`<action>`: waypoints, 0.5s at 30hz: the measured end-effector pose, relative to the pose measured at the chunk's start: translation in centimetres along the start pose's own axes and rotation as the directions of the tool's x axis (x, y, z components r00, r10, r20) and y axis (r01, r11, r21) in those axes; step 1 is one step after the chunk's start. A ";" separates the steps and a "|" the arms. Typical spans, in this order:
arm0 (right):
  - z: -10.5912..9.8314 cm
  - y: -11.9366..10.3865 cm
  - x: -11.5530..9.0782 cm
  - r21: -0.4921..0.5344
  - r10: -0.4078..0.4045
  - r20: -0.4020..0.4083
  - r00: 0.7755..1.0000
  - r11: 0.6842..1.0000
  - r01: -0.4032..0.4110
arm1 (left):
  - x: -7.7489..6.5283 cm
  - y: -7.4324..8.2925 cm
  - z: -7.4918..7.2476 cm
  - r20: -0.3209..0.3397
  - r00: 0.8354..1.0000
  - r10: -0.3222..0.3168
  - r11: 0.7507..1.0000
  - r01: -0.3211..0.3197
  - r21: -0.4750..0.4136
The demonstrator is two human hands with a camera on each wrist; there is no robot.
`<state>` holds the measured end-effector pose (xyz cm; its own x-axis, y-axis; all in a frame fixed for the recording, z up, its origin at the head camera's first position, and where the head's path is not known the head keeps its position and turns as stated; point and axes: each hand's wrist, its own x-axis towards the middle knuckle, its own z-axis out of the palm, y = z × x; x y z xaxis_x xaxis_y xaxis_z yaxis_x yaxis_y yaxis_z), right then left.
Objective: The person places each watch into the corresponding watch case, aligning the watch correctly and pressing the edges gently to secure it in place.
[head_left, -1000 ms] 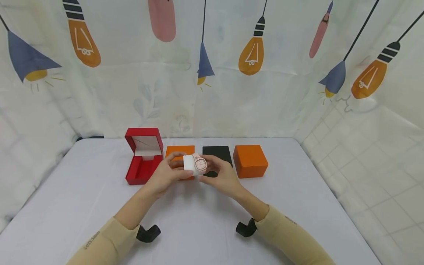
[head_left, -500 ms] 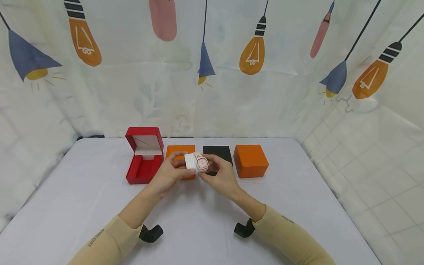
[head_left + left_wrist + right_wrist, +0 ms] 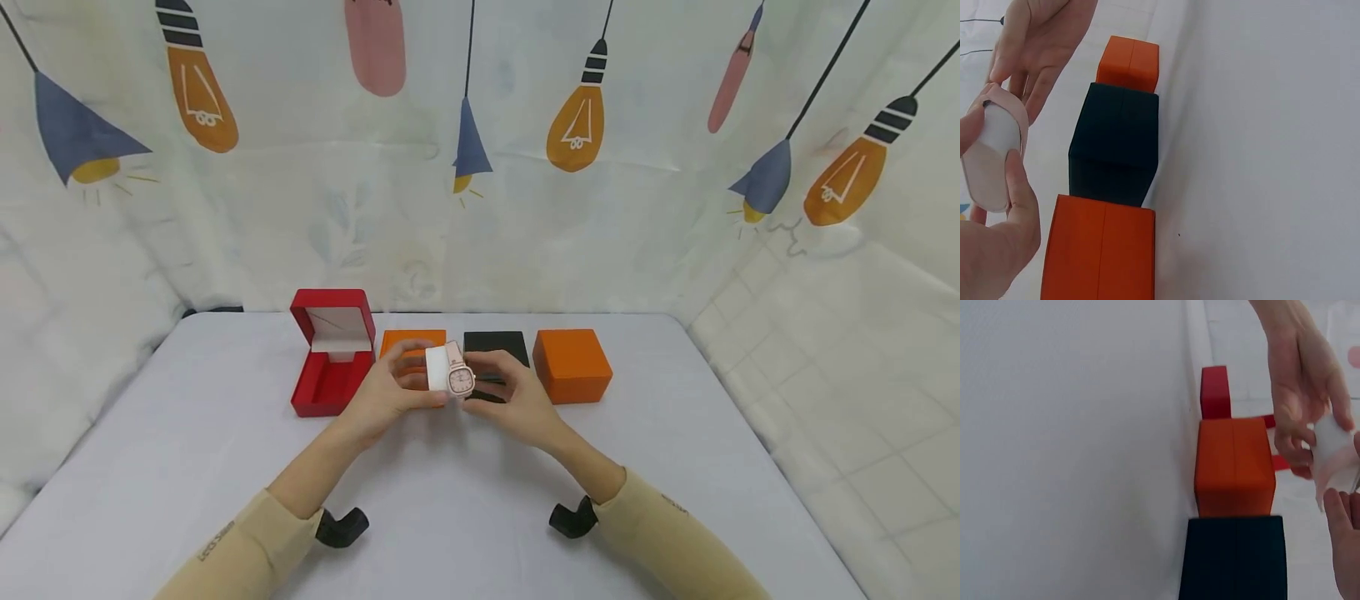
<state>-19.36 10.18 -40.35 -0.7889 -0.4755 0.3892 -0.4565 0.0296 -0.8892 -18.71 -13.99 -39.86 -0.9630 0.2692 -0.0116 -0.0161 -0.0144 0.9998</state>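
Note:
A pink wristwatch with a squarish face is wrapped round a white cushion, held above the table. My left hand grips the cushion from the left, its thumb below and its fingers behind. From the right, my right hand reaches the watch with curled fingers, pinching at its edge. In the left wrist view, a fingertip of the right hand meets the pink strap at the cushion's end. The right wrist view shows the strap between the right hand's digits, partly cut off by the frame.
Behind the hands stand an open red box with a white-lined lid, an orange box, a dark box and another orange box. They line up near the far edge of the white-covered table, before a printed curtain.
The watch and cushion have turned slightly, so the strap stands more upright and the face sits a little lower. The right thumb has drawn slightly away. The boxes have stayed in place.

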 end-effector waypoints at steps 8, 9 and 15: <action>-1.6 -0.1 0.1 0.051 0.002 0.107 0.994 0.999 -0.007 | -0.4 -0.3 0.4 0.045 0.997 0.070 0.993 -0.074 0.087; -1.6 -0.1 0.1 0.044 0.010 0.111 0.994 0.999 -0.015 | -0.4 -0.3 0.5 0.048 0.996 0.081 0.992 -0.085 0.097; -1.8 -0.2 -0.1 0.001 0.065 0.114 0.991 0.998 -0.066 | -0.6 -0.4 0.7 0.063 0.992 0.105 0.983 -0.113 0.144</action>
<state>-19.92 11.82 -39.83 -0.7651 -0.5695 0.3004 -0.4031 0.0599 -0.9132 -17.91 -13.45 -40.27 -0.9406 0.3259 0.0948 0.1320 0.0939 0.9868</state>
